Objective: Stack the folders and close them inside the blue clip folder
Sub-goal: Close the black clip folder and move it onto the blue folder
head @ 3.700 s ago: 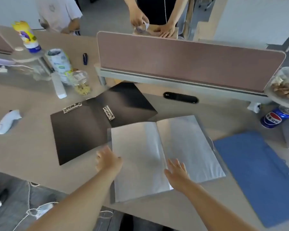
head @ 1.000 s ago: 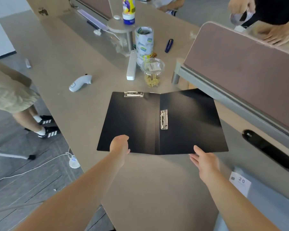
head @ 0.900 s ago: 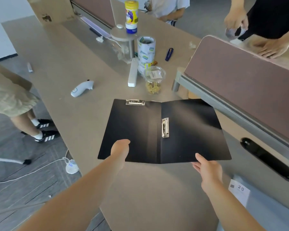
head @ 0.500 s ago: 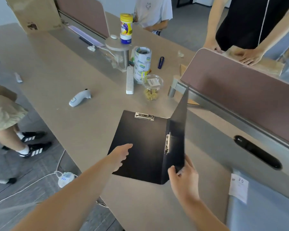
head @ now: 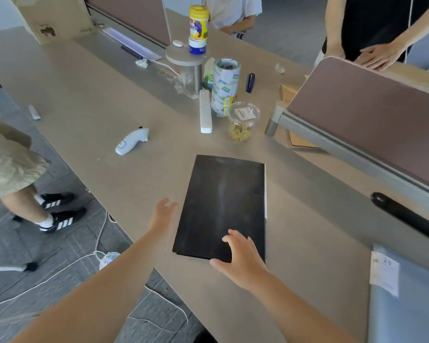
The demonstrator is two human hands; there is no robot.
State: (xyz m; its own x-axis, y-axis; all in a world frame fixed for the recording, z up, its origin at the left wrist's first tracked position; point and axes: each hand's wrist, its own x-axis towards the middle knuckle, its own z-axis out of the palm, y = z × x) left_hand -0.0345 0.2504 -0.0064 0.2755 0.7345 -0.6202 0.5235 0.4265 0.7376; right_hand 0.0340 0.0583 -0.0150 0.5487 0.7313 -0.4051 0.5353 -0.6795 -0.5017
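Your right hand fingers spreading wide, resting on near corner of closed black folder – gripping nothing. Your left hand hovering open, fingers loose, just beside folder's left edge. Folder lying flat on desk – grey-blue folder sitting well apart, far right

A white label on the grey folder reads "20".

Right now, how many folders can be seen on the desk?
2. The closed black folder lies in the middle, under the right hand. A grey-blue folder lies at the right edge, partly cut off. Others may be out of view.
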